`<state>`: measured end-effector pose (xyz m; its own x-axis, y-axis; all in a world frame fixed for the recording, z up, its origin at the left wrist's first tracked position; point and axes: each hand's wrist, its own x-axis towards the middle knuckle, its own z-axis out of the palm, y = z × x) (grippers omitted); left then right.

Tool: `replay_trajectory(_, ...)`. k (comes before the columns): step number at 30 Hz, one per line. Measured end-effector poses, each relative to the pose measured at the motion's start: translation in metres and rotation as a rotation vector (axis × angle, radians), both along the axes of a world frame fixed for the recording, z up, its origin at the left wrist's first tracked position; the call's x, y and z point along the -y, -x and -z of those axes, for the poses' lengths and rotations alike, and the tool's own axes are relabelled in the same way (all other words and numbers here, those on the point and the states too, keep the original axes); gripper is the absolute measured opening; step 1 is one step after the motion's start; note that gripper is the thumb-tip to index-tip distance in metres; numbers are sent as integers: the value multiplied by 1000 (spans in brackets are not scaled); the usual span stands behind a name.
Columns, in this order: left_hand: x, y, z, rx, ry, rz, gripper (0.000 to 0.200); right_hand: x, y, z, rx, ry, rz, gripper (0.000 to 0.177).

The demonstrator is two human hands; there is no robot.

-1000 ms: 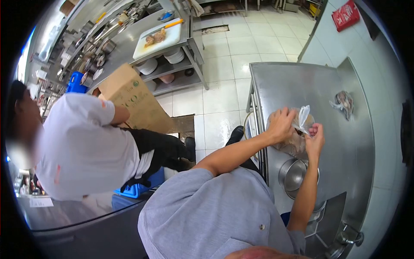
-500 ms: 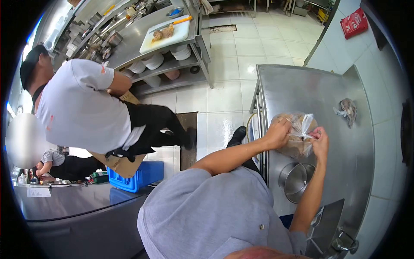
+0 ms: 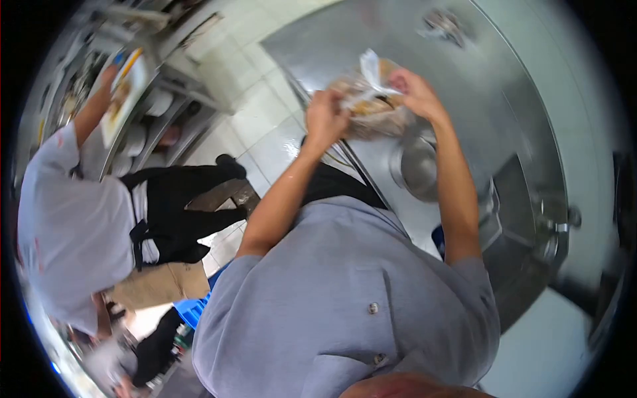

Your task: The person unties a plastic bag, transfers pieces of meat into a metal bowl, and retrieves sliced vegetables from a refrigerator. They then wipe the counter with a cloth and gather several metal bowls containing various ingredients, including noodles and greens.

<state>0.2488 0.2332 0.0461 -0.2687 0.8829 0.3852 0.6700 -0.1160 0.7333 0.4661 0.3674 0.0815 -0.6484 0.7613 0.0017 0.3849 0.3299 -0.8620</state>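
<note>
A clear plastic bag (image 3: 381, 123) with brown and yellowish food inside rests on the steel table (image 3: 494, 106), near its left edge. Its white knotted top (image 3: 371, 69) stands up between my hands. My left hand (image 3: 326, 121) has its fingers curled against the bag's left side. At the right of the knot, my right hand (image 3: 417, 95) pinches the plastic. Just below the bag is a round metal pot (image 3: 417, 169). A smaller bag (image 3: 443, 26) with dark contents lies farther back on the table.
A sink (image 3: 511, 212) with a tap (image 3: 557, 227) is at the right. On the left, a co-worker (image 3: 83, 219) reaches toward a white cutting board (image 3: 126, 99) on a shelved counter. A cardboard piece (image 3: 156, 285) and blue crate (image 3: 191, 310) are behind. Another person (image 3: 116, 361) is lower left.
The view has turned and shifted, so the table and bag appear higher and farther left. The co-worker's arm now extends to the cutting board. My hands remain at the bag's top.
</note>
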Motion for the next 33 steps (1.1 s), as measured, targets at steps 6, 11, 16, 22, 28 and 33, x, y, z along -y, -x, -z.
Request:
replay_trajectory(6, 4, -6, -5, 318, 195, 48, 42, 59, 21, -46, 163, -476, 60, 30)
replay_trajectory(11, 13, 5, -7, 495, 222, 159, 57, 77, 41, -14, 562, -680, 2, 27)
replay_trajectory(16, 21, 11, -9, 658, 264, 209, 60, 94, 56, -1, 860, -731, 70, 36)
replay_trajectory(22, 23, 15, 7, 533, 224, 258, 62, 90, 47, -13, 714, -636, 40, 46)
replay_trajectory(28, 18, 22, 12, 469, 257, 230, 58, 91, 41, 6, 235, -535, 147, 52)
replay_trajectory(33, 14, 26, 16, 322, 223, 204, 54, 93, 44, -14, 513, -407, 74, 62)
